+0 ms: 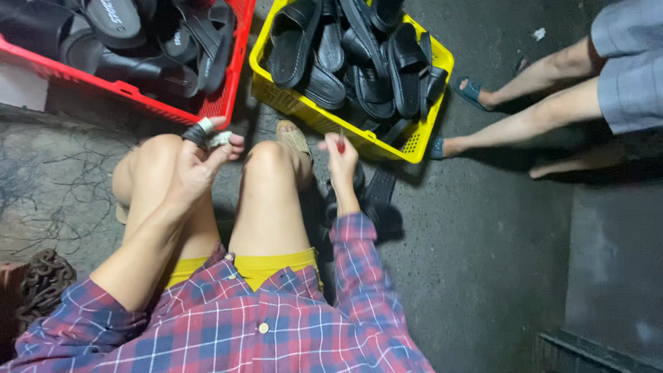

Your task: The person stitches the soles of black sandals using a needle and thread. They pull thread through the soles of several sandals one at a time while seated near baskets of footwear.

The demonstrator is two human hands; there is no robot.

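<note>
The left hand [197,166] has its fingers pinching a small black strap piece [195,134] above the knee. The right hand [341,162] grips a red-tipped tool [340,144] just before the yellow crate [421,141] of black sandals [366,62], within easy reach.

Red crate [138,93], rusty chain [43,280], another person's legs [539,117]

No packages, labels, signs or screens show in this view.

Single head-worn view, looking steeply down from close above the seated person's knees, floor [483,228] filling the frame, red crate [131,90] far left, yellow crate [414,141] far centre
</note>
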